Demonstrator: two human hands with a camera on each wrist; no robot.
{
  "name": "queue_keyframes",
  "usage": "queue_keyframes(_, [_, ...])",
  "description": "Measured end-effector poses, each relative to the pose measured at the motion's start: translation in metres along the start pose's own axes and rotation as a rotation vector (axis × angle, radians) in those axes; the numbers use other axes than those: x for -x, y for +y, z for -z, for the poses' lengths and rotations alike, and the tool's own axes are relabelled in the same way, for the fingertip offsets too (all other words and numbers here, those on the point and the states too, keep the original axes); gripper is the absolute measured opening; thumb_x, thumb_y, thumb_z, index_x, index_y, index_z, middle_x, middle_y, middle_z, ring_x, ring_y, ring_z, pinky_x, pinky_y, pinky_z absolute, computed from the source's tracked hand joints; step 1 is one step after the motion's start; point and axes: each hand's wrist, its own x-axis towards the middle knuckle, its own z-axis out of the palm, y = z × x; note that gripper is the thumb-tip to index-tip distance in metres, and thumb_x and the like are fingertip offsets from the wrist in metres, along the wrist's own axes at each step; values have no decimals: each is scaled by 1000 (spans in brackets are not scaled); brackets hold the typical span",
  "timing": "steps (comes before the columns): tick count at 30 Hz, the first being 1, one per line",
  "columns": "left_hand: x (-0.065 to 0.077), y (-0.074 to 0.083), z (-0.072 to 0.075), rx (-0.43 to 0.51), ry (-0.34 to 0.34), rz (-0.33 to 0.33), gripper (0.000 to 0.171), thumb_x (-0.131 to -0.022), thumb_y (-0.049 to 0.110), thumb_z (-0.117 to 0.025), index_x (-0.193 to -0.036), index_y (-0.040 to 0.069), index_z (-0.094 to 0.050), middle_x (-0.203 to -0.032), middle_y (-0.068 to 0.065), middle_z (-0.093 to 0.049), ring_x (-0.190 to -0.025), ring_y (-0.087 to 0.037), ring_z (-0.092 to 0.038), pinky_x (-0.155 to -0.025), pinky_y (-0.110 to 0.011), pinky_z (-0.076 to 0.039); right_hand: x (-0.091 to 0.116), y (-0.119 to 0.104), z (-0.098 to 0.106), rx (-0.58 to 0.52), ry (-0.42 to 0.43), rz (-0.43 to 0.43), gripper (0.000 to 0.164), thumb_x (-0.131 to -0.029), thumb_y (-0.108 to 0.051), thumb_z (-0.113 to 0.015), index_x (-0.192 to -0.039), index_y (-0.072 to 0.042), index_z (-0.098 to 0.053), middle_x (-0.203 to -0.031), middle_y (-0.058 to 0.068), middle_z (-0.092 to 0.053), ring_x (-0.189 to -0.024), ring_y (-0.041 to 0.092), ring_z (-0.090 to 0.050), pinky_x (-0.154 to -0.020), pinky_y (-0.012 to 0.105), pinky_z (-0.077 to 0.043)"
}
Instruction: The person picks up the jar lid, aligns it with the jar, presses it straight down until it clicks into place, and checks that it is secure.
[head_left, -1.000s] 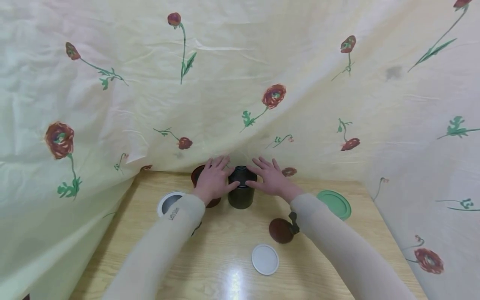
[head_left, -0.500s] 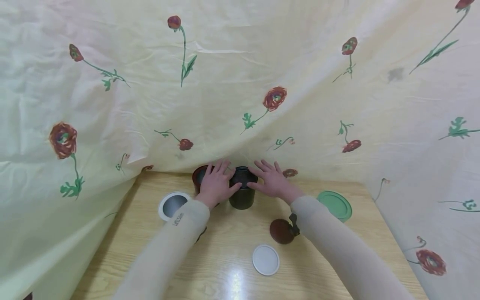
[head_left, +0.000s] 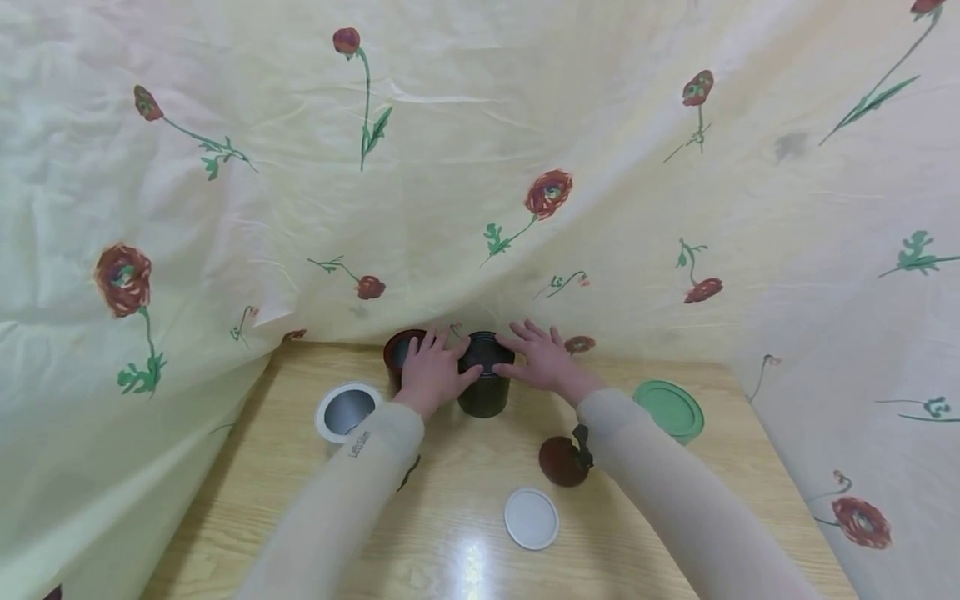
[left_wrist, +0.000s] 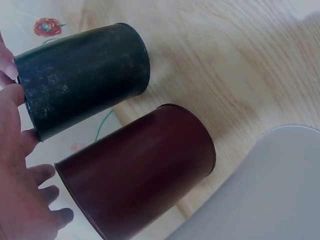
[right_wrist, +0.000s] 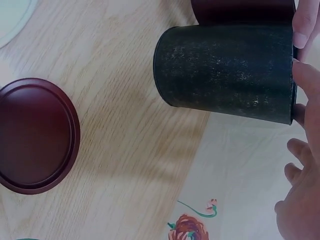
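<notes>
A dark green, nearly black canister (head_left: 482, 398) stands upright at the back of the table, its scuffed side showing in both wrist views. My left hand (head_left: 432, 372) spreads over its left side, with thumb and index fingertips on the rim. From the opposite side, my right hand (head_left: 547, 362) touches the rim the same way, fingers fairly straight. Just left stands a dark red canister (left_wrist: 140, 172), partly covered by my left hand in the head view. The other left fingertips (left_wrist: 62, 216) hover by its top edge.
An open white canister (head_left: 324, 417) with a silvery inside stands left. A dark red lid (head_left: 561, 462) and a white lid (head_left: 531, 519) lie on the wooden table (head_left: 450, 508). At right is a round green lid (head_left: 670, 408). A flowered cloth (head_left: 450, 208) hangs behind.
My left hand and forearm have shifted slightly right, uncovering more of the red and white canisters. The right hand stays almost in place at the dark canister's rim.
</notes>
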Motion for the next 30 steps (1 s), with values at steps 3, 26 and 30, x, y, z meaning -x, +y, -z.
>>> queue_keyframes(3, [2, 1, 2, 21, -19, 22, 69, -106, 66, -50, -164, 29, -46, -175, -13, -30, -164, -37, -16, -131, -61, -18, 0, -2, 0, 1, -3, -1, 69, -105, -53, -62, -162, -16, -50, -172, 22, -32, -160, 48, -22, -125, 76, -14])
queue_keyframes(26, [-2, 2, 6, 49, -75, 49, 71, -105, 65, -53, -166, 30, -43, -176, -12, -27, -165, -36, -12, -131, -62, -14, 1, -10, 4, 50, -36, -41, 69, -105, -56, -61, -163, -20, -47, -173, 17, -31, -163, 45, -15, -127, 74, -10])
queue_keyframes(30, [-3, 2, 6, 31, -96, 42, 72, -106, 67, -50, -167, 31, -40, -177, -12, -24, -166, -35, -9, -132, -62, -12, 2, -8, 4, 45, -38, -41, 70, -106, -57, -60, -164, -21, -46, -174, 17, -29, -163, 45, -14, -127, 74, -9])
